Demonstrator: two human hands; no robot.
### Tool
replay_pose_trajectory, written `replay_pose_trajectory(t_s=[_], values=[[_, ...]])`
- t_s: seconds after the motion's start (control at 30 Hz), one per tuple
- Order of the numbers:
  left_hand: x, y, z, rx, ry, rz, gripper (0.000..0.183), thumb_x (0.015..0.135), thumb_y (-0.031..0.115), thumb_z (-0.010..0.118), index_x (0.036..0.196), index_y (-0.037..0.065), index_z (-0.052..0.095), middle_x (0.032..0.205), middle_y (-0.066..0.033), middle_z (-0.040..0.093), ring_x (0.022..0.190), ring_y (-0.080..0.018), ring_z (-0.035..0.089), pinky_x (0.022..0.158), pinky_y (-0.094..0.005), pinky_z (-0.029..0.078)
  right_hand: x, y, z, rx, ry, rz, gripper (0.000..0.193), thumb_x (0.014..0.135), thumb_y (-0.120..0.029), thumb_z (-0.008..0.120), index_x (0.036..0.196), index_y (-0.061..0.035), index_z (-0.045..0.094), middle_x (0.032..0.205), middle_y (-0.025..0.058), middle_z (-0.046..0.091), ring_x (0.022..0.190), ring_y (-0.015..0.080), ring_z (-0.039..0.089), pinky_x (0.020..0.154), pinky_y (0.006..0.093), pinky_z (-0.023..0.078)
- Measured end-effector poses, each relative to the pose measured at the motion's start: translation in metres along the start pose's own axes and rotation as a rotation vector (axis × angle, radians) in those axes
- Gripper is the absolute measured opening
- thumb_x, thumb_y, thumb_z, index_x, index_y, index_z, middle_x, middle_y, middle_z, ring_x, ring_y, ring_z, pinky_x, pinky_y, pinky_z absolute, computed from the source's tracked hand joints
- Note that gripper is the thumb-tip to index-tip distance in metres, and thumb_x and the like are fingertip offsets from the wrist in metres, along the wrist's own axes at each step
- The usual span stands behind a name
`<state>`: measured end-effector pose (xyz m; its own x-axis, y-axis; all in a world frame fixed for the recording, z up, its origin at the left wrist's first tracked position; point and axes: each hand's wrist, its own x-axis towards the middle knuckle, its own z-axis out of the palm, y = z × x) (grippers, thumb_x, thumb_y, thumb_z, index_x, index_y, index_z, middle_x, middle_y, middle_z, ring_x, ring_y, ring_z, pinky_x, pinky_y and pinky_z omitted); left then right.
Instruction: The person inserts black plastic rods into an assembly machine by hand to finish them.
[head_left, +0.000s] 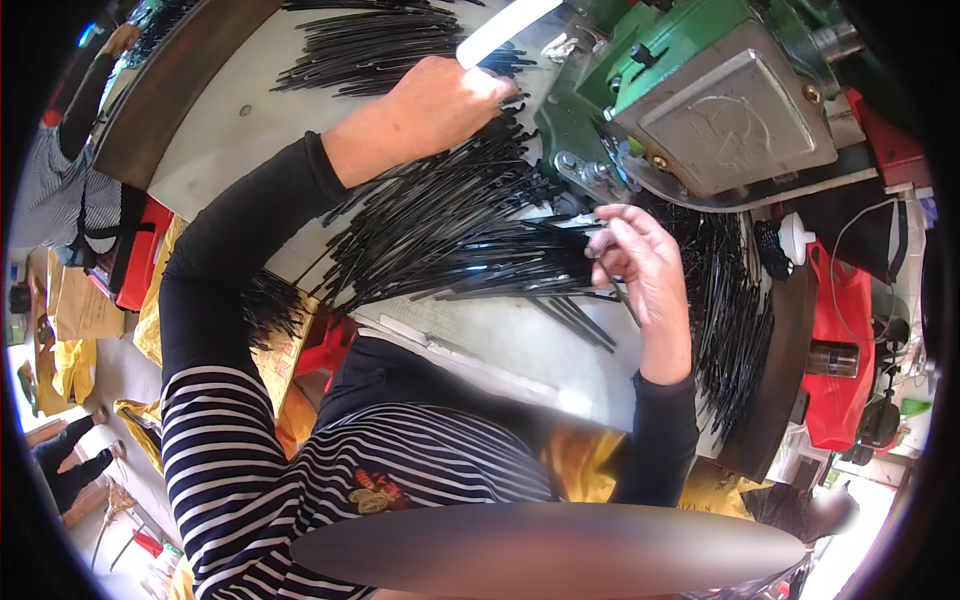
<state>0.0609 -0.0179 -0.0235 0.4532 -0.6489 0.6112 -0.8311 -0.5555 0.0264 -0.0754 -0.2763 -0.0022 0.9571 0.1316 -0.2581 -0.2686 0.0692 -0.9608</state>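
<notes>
My left hand (435, 108) is at the upper middle, fingers curled over the piles of thin black rods. A smooth white bar (510, 30) comes down to its knuckles; whether the fingers grip the bar or something beneath them is hidden. On the right, my right hand (645, 265) pinches one thin black rod (622, 292), which slants down across the palm. Just left of it lies a wide heap of black rods (430, 235) with their ends toward the green machine (690, 100). Several loose rods (575, 322) rest apart on the pale tabletop (220, 130).
More black rods (725, 310) are heaped along the right, beside the brown table rim (780, 370). Another bundle (370, 45) lies at the far side. Red bags (835, 350) hang at the right. A person in grey (60, 180) is at the far left.
</notes>
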Motion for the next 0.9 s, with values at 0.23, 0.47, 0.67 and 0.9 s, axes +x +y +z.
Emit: replay_pose_trajectory(t_s=[0.23,0.47,0.67,0.9], values=[[0.017,0.042,-0.005,-0.494,-0.239,-0.151,0.025,0.078,0.014,0.063,0.099,-0.001,0.061,0.077,-0.0132,0.064,0.066,-0.0236,0.062,0.061,-0.0292,0.047,0.011,0.001,0.017,-0.172,-0.093,0.006,0.031,0.089,-0.017,0.052,0.114,0.0025,0.052,0.076,0.009,0.061,0.05,0.0096,0.055,0.047,0.0189,0.045],[0.026,0.057,0.001,-0.821,-0.346,-0.404,0.032,0.075,0.02,0.065,0.097,-0.004,0.063,0.085,-0.0179,0.066,0.073,-0.0246,0.065,0.068,-0.0305,0.05,0.013,0.007,0.014,-0.154,-0.08,-0.024,0.033,0.09,-0.017,0.051,0.115,0.0035,0.051,0.076,0.0103,0.061,0.048,0.0093,0.054,0.046,0.0188,0.043],[0.025,0.059,0.0,-0.954,-0.325,-0.433,0.029,0.081,0.011,0.064,0.104,-0.006,0.06,0.081,-0.0059,0.063,0.068,-0.0074,0.055,0.062,-0.0215,0.047,0.012,0.004,0.019,-0.137,-0.057,-0.05,0.032,0.09,-0.017,0.051,0.115,0.0035,0.051,0.076,0.0101,0.061,0.048,0.0091,0.054,0.046,0.0182,0.043],[0.033,0.062,0.006,-0.893,-0.28,-0.383,0.028,0.081,0.011,0.063,0.104,-0.004,0.061,0.081,-0.0068,0.063,0.069,-0.0085,0.056,0.063,-0.0223,0.048,0.013,0.002,0.011,-0.093,-0.04,-0.066,0.033,0.09,-0.017,0.051,0.115,0.0034,0.051,0.075,0.0102,0.061,0.047,0.0091,0.053,0.044,0.018,0.043]])
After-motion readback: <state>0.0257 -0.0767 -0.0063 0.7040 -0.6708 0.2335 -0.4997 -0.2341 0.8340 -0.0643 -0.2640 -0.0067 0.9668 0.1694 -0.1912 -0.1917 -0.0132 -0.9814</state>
